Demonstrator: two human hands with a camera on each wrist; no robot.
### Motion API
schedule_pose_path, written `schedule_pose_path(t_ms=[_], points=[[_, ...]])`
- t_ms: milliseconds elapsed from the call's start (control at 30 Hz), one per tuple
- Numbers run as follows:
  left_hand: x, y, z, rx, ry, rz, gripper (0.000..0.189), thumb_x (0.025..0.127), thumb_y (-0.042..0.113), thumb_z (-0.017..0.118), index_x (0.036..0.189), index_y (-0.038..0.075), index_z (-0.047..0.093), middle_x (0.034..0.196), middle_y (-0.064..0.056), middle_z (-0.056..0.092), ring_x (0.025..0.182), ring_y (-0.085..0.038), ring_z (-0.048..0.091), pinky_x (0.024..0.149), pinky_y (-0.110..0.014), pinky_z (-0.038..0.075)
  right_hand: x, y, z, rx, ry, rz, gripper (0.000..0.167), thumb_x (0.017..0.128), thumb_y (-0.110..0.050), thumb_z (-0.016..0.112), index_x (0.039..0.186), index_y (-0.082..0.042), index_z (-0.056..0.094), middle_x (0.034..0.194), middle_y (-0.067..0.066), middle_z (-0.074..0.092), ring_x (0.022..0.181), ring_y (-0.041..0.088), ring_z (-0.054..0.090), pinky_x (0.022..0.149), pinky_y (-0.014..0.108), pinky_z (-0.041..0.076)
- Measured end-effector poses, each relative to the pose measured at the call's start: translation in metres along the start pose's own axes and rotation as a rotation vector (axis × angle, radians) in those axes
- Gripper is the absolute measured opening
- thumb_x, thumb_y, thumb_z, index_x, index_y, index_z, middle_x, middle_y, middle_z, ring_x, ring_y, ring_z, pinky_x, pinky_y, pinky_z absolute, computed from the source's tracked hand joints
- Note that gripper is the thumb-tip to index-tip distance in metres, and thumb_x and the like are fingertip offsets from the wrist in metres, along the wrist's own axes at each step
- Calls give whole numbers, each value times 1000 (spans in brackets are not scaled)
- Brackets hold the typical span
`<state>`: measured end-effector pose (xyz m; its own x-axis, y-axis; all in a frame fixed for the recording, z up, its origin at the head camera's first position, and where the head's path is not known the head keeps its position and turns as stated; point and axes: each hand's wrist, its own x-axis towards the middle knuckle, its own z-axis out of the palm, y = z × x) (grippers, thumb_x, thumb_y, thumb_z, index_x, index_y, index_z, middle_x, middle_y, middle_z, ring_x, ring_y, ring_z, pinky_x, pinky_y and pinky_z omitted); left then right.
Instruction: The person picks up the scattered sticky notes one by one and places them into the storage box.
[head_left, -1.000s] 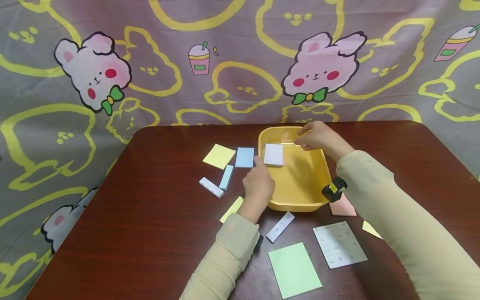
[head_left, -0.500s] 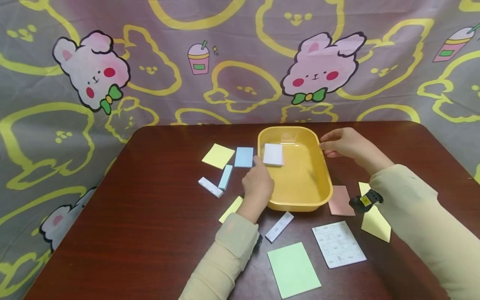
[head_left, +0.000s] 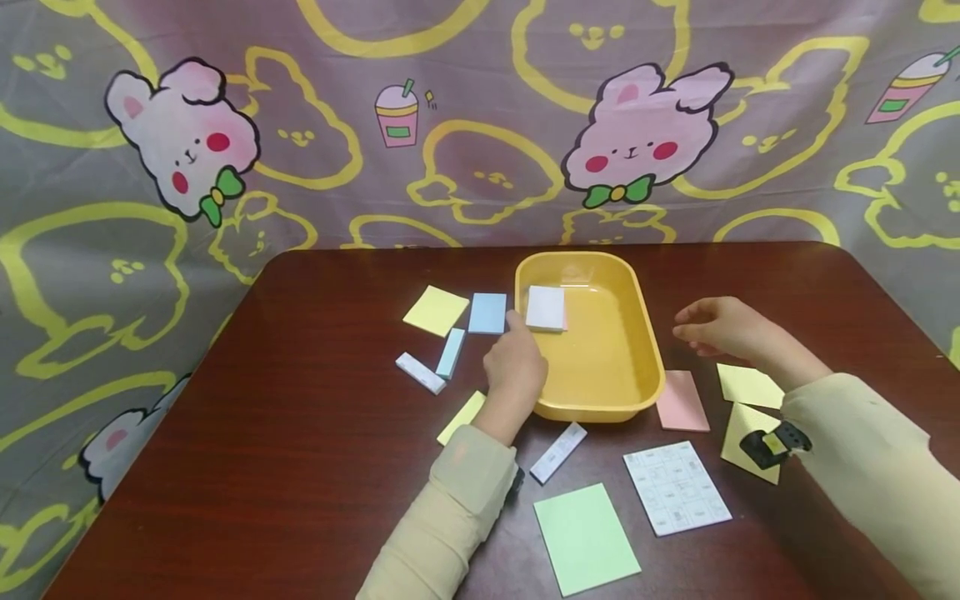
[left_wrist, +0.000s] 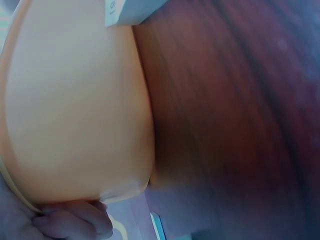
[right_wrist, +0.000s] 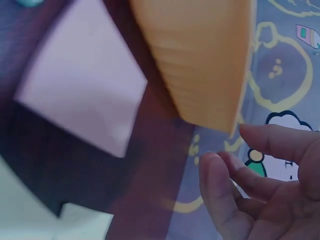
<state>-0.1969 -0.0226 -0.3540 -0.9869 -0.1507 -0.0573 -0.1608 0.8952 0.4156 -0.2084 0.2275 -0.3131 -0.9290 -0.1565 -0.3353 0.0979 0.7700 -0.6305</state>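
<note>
My left hand [head_left: 516, 367] grips the left rim of a yellow plastic tray [head_left: 600, 375]; in the left wrist view its curled fingers [left_wrist: 75, 220] lie against the tray's edge. A white sticky note pad [head_left: 546, 308] lies inside the tray at the left, with a pink edge showing beneath it. To the right of the tray, my right hand [head_left: 720, 325] hangs over the table, fingers loosely bent with nothing between them. Nearest below that hand are a pink note pad [head_left: 682, 402] and two pale yellow note pads [head_left: 750, 386].
Left of the tray lie a yellow pad [head_left: 437, 310], a blue pad [head_left: 488, 313] and narrow strips [head_left: 452, 353]. A yellow pad [head_left: 461, 417] is partly behind the left wrist. In front are a printed strip [head_left: 558, 452], a green pad [head_left: 587, 540] and a printed white pad [head_left: 677, 488].
My right hand has moved from above the tray to the right and toward me, away from its rim, uncovering the yellow pads. The left hand and tray have stayed in place.
</note>
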Motion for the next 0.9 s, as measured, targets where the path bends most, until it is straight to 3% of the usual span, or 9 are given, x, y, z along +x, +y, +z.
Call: schedule_pose_path(t_ms=[267, 467, 700, 900], points=[[1, 0, 1, 19, -6, 2, 42, 87, 14, 62, 121, 6, 40, 87, -15, 71, 74, -27, 68, 59, -38, 51, -3, 24, 13, -25, -75, 16, 47, 91, -19, 62, 118, 16, 46, 101, 22, 63, 85, 19, 62, 77, 37, 57], [0, 0, 1, 16, -11, -4, 41, 87, 14, 63, 120, 6, 40, 85, -15, 70, 71, -27, 67, 58, -37, 49, -3, 33, 23, -86, -177, 20, 56, 85, -18, 69, 118, 18, 40, 107, 31, 53, 93, 32, 60, 78, 44, 56], [-1, 0, -1, 15, -9, -3, 39, 87, 13, 62, 119, 6, 40, 85, -15, 70, 71, -27, 67, 57, -37, 49, -4, 33, 29, -125, -188, -12, 65, 79, -17, 77, 118, 15, 36, 88, 17, 46, 82, 25, 50, 67, 33, 50], [1, 1, 0, 16, -15, -3, 41, 88, 13, 61, 122, 6, 39, 87, -15, 71, 72, -28, 67, 58, -37, 49, -2, 32, 31, -207, -155, -75, 53, 73, -13, 80, 103, 8, 42, 84, 14, 48, 78, 24, 47, 65, 29, 39]])
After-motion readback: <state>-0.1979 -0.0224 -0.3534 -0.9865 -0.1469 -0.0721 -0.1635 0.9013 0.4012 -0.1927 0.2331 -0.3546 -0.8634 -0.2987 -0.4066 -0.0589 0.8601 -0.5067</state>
